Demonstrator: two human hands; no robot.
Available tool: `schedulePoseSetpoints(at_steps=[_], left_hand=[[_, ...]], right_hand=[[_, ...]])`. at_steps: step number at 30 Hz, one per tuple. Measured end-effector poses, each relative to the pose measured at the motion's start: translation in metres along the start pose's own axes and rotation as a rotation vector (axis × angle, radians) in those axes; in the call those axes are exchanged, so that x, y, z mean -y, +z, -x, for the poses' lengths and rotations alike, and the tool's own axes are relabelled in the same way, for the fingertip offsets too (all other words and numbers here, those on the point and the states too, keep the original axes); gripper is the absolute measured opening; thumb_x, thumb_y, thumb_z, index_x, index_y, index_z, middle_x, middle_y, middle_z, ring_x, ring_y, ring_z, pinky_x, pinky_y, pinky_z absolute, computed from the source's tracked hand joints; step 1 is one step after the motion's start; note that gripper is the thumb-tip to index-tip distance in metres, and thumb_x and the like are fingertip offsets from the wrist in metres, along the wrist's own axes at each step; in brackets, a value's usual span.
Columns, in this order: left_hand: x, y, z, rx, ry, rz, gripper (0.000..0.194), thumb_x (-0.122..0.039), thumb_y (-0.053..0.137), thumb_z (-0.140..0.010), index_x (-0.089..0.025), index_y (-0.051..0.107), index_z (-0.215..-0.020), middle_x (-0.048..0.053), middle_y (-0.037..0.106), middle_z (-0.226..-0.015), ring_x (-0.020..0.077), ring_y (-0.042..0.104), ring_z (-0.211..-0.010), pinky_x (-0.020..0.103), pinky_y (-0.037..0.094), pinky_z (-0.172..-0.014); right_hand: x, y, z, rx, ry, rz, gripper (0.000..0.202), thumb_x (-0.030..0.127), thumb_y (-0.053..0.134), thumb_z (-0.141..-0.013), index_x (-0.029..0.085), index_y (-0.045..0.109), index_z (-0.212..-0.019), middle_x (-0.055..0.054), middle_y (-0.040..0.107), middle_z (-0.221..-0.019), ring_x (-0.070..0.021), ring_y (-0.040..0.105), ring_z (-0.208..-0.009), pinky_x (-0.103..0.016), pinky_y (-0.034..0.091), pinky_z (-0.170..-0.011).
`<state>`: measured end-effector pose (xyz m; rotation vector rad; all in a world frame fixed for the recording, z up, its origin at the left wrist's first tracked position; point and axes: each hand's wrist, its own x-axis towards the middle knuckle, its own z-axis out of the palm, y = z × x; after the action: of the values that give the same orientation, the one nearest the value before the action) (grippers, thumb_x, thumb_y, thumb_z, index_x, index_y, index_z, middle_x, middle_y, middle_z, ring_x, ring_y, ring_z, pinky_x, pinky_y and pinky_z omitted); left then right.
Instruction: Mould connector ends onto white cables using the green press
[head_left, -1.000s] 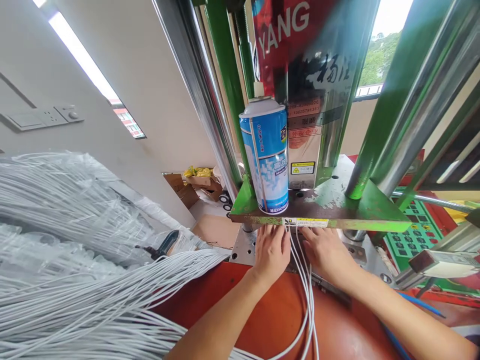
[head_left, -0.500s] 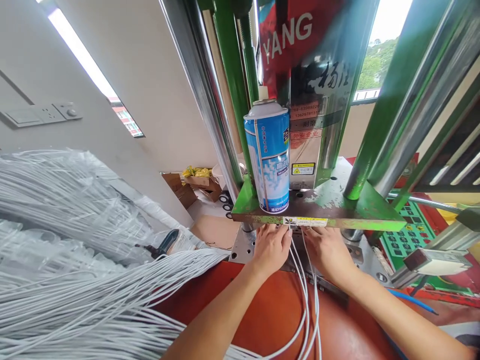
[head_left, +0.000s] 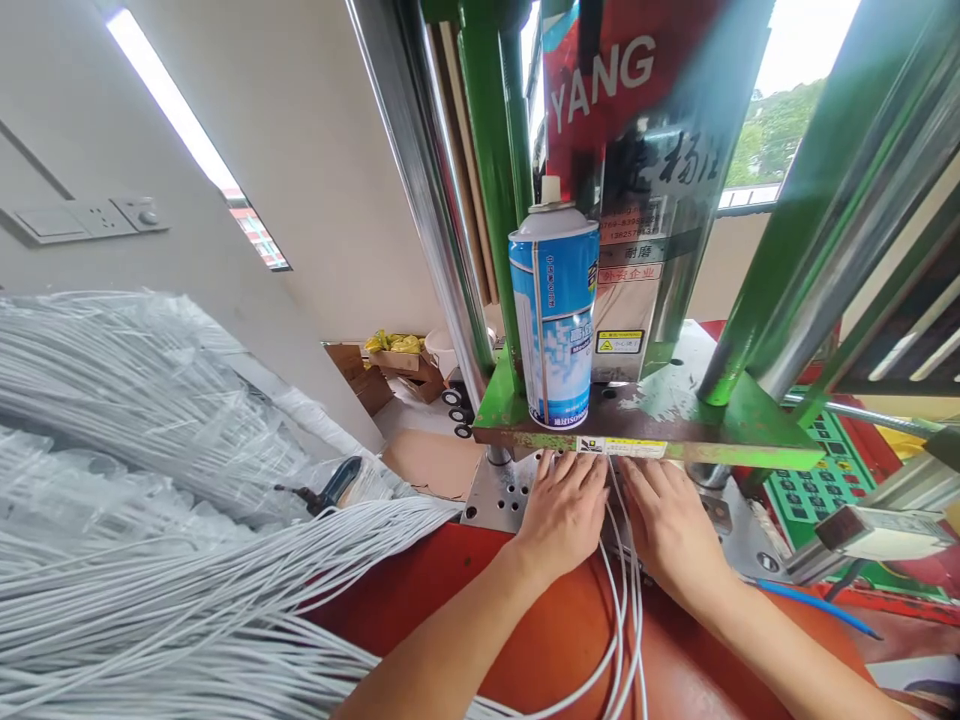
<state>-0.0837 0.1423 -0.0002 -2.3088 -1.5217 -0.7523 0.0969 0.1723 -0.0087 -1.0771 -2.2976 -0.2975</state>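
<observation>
Under the front edge of the green press plate (head_left: 750,425), my left hand (head_left: 566,515) bends over the metal mold, fingers together and tips partly hidden. White cables (head_left: 616,600) come out beneath its palm and between the two hands, hanging down towards me. Close on the other side, my right hand (head_left: 671,525) has its fingers pressed together around the cable ends, its fingertips partly covered by the plate. What lies under the fingers is hidden. Drilled holes show in the lower metal plate (head_left: 491,490) left of my left hand.
A blue-and-white spray can (head_left: 559,330) stands on the press plate. A large bundle of white cables (head_left: 300,570) fills the left, with a dark-handled tool (head_left: 337,485) on it. Steel columns flank the press. A green button panel (head_left: 817,470) and a blue hose (head_left: 817,607) are right.
My hands have come slightly back towards me, so more of the fingers shows below the plate. The whole view has shifted a little, with the press now further right.
</observation>
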Motion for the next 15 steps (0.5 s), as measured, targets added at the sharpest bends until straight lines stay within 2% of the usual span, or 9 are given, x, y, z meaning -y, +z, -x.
schedulePoseSetpoints(at_steps=[3, 6, 10, 15], left_hand=[[-0.008, 0.006, 0.003, 0.015, -0.012, -0.061, 0.048, -0.028, 0.047, -0.102, -0.013, 0.052, -0.148, 0.012, 0.06, -0.147, 0.0286, 0.048, -0.141, 0.053, 0.026, -0.127], [-0.009, 0.013, 0.003, 0.021, -0.064, -0.088, 0.052, -0.026, 0.05, -0.099, -0.012, 0.051, -0.149, 0.014, 0.059, -0.147, 0.0318, 0.049, -0.14, 0.056, 0.027, -0.126], [-0.004, 0.017, -0.003, 0.045, -0.045, -0.046, 0.053, -0.023, 0.053, -0.094, -0.012, 0.052, -0.146, 0.015, 0.061, -0.142, 0.0326, 0.052, -0.136, 0.052, 0.034, -0.121], [0.007, 0.027, -0.008, 0.023, -0.025, -0.029, 0.037, -0.02, 0.052, -0.09, -0.017, 0.065, -0.125, 0.014, 0.071, -0.113, 0.0317, 0.064, -0.111, 0.049, 0.047, -0.103]], right_hand=[[0.005, 0.003, 0.002, 0.034, -0.065, 0.033, 0.053, 0.009, 0.042, -0.097, 0.011, 0.048, -0.149, -0.015, 0.059, -0.144, -0.0307, 0.049, -0.133, -0.053, 0.032, -0.116], [0.013, 0.003, -0.004, 0.043, -0.032, 0.075, 0.052, 0.011, 0.044, -0.096, 0.014, 0.051, -0.147, -0.013, 0.063, -0.142, -0.0313, 0.052, -0.13, -0.054, 0.03, -0.116], [0.017, 0.003, -0.017, 0.108, 0.005, 0.107, 0.047, 0.015, 0.048, -0.095, 0.019, 0.058, -0.141, -0.015, 0.07, -0.127, -0.0327, 0.059, -0.114, -0.051, 0.036, -0.104], [0.013, 0.013, -0.023, 0.151, 0.041, 0.101, 0.039, 0.016, 0.049, -0.092, 0.018, 0.065, -0.127, -0.014, 0.073, -0.1, -0.0306, 0.061, -0.092, -0.044, 0.039, -0.087]])
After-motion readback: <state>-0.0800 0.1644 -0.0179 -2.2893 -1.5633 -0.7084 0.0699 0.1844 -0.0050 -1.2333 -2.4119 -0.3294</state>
